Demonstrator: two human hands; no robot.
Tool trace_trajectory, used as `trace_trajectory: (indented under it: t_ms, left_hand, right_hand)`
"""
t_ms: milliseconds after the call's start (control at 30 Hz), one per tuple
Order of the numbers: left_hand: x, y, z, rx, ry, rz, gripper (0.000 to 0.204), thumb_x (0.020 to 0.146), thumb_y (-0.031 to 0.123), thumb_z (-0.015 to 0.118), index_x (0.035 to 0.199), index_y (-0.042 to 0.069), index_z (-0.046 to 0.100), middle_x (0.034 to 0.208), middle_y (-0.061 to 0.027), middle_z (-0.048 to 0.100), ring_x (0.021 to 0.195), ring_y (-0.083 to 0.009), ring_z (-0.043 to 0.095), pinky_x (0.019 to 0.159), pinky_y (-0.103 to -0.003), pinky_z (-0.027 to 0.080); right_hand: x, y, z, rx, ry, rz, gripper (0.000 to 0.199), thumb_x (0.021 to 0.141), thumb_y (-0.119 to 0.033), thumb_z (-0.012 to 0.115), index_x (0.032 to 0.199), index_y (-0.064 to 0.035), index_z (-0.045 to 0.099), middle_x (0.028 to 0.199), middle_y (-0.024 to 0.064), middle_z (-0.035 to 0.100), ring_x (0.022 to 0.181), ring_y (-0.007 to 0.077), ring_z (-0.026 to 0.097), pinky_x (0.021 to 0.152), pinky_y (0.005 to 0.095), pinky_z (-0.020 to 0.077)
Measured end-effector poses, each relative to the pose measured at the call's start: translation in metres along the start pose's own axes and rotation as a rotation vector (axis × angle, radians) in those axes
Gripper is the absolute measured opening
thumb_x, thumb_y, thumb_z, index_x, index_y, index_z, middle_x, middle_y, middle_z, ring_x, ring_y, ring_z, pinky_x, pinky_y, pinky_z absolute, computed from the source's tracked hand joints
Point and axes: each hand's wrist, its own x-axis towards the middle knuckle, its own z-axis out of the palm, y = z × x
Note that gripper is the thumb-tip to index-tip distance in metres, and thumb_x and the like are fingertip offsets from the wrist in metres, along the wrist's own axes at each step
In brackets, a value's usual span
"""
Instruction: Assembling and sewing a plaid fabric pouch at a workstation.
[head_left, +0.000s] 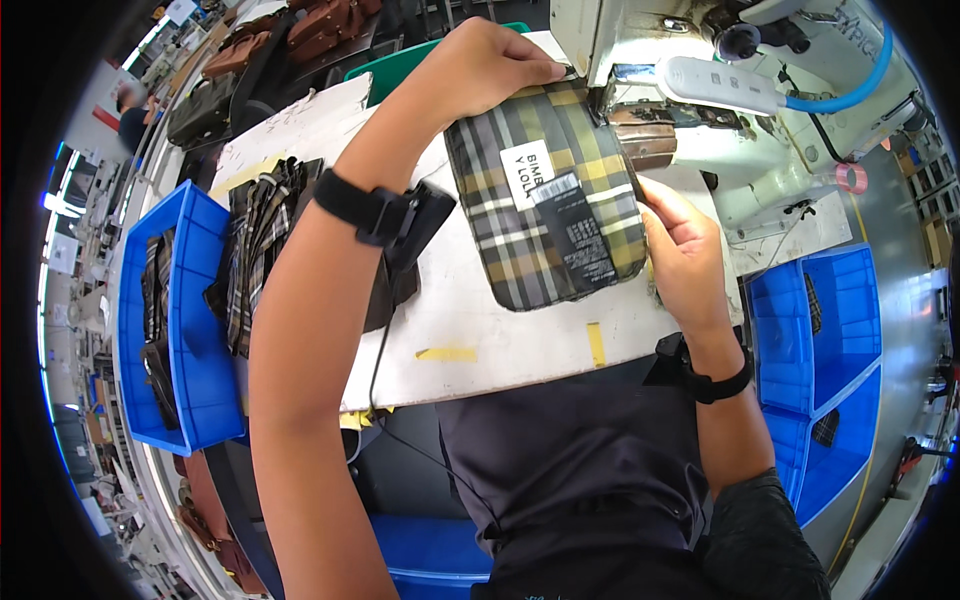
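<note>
A plaid fabric panel [490,225] with rounded corners, in grey, black, white and mustard, lies at the sewing machine's stitching end [603,100]. On its face are a white label [518,165] and a black printed tag [575,235]. My left hand [490,68] reaches across to the far edge and pinches the panel there, close to the machine. Along the right edge, my right hand [685,250] grips the panel between thumb and fingers, some of them hidden beneath it. The needle itself is hard to make out.
Plaid pieces [265,230] are heaped on the white tabletop [500,350] at left. A blue bin [205,330] with more pieces stands beyond them; further blue bins [845,310] are at right. A lamp [720,85] with a blue cable hangs by the machine. A dark cable crosses the table's front edge.
</note>
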Motion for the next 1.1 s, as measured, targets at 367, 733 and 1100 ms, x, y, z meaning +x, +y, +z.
trace_trajectory:
  t_ms: [367,733,1100]
  left_hand:
    - [-0.012,-0.017,0.006,-0.68,-0.049,-0.115,0.025,0.1,0.02,0.072,0.121,0.009,0.08,0.108,-0.0037,0.078,0.098,-0.011,0.073,0.091,-0.025,0.058]
    - [-0.007,-0.016,0.018,-0.458,0.073,-0.148,0.022,0.095,0.026,0.079,0.105,0.007,0.083,0.096,-0.0027,0.079,0.081,-0.0096,0.072,0.074,-0.023,0.056]
    - [0.0,-0.016,0.018,-0.329,0.049,0.035,0.022,0.094,0.026,0.08,0.107,0.009,0.084,0.094,-0.0036,0.079,0.079,-0.0088,0.071,0.075,-0.024,0.056]
  right_hand:
    - [0.002,0.006,-0.005,-0.199,0.053,-0.096,0.033,0.106,0.004,0.054,0.137,0.0093,0.062,0.129,0.0132,0.07,0.116,0.0154,0.066,0.102,0.0282,0.0509]
    - [-0.001,0.018,-0.005,-0.224,0.077,-0.105,0.034,0.107,-0.001,0.056,0.139,0.009,0.061,0.13,0.0118,0.069,0.116,0.015,0.065,0.104,0.0285,0.0497]
    - [-0.001,0.012,-0.004,-0.206,0.049,-0.102,0.038,0.107,-0.006,0.06,0.142,0.0078,0.059,0.131,0.009,0.068,0.116,0.0135,0.064,0.103,0.0277,0.0491]
